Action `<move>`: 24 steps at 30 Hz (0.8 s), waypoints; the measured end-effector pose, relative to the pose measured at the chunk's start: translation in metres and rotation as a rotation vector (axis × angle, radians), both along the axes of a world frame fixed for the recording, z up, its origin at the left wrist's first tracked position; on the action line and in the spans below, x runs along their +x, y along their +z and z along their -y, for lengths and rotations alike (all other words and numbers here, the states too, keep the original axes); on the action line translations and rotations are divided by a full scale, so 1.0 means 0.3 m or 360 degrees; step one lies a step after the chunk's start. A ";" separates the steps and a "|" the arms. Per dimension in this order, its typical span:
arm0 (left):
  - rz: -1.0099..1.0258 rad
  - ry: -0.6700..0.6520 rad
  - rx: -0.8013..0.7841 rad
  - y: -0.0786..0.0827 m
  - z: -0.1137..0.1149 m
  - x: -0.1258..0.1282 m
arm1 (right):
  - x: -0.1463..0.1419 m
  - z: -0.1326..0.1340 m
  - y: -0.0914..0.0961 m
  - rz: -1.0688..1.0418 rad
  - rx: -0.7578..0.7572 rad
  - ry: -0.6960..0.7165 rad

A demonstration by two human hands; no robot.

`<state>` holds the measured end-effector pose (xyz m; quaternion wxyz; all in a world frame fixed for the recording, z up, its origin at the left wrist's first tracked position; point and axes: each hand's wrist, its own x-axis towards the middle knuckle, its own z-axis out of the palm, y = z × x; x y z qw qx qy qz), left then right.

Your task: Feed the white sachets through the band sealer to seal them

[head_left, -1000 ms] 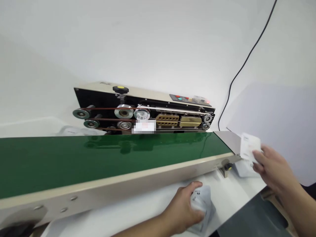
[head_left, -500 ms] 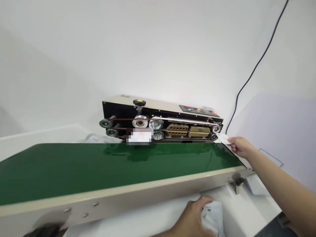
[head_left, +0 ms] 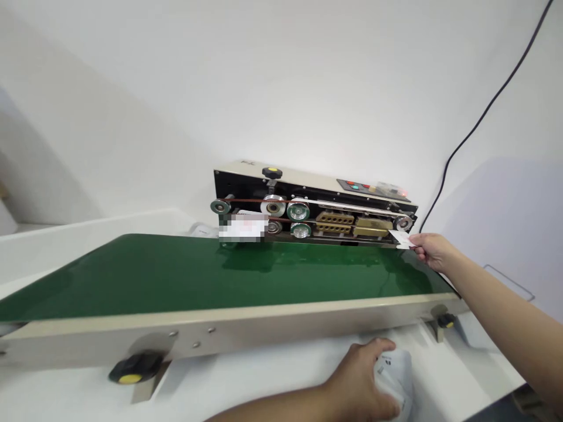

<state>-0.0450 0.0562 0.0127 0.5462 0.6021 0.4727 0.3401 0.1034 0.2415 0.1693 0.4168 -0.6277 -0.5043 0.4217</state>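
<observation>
My right hand (head_left: 433, 251) pinches a small white pouch (head_left: 401, 239) by its edge and holds it at the right-hand intake of the band sealer head (head_left: 314, 208), just above the green conveyor belt (head_left: 211, 272). My left hand (head_left: 363, 384) rests low on the white table in front of the conveyor, fingers wrapped over another white pouch (head_left: 393, 375) with dark print.
A black-and-yellow knob (head_left: 132, 368) sits under the conveyor frame at the left, a second one (head_left: 445, 320) at the right. More white pouches (head_left: 203, 228) lie behind the belt's far left. A black cable (head_left: 488, 111) runs up the white wall.
My right hand carried its pouch from beyond the conveyor's right end up to the sealer intake. My view shifted so that the machine now sits further right. The left hand stayed on its pouch.
</observation>
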 end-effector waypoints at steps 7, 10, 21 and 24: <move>0.0037 -0.0015 0.0050 -0.006 -0.003 -0.003 | -0.008 0.055 0.010 0.0285 0.0090 0.0035; 0.0030 -0.0039 0.0075 0.009 -0.003 -0.002 | 0.033 0.173 -0.016 0.0818 0.0620 -0.0176; -0.0022 -0.0120 0.0179 -0.003 -0.009 0.006 | 0.159 0.582 -0.477 0.0370 0.0011 0.0199; -0.0015 -0.0121 0.0158 -0.016 -0.010 0.006 | 0.148 0.575 -0.491 0.0099 -0.0242 0.0364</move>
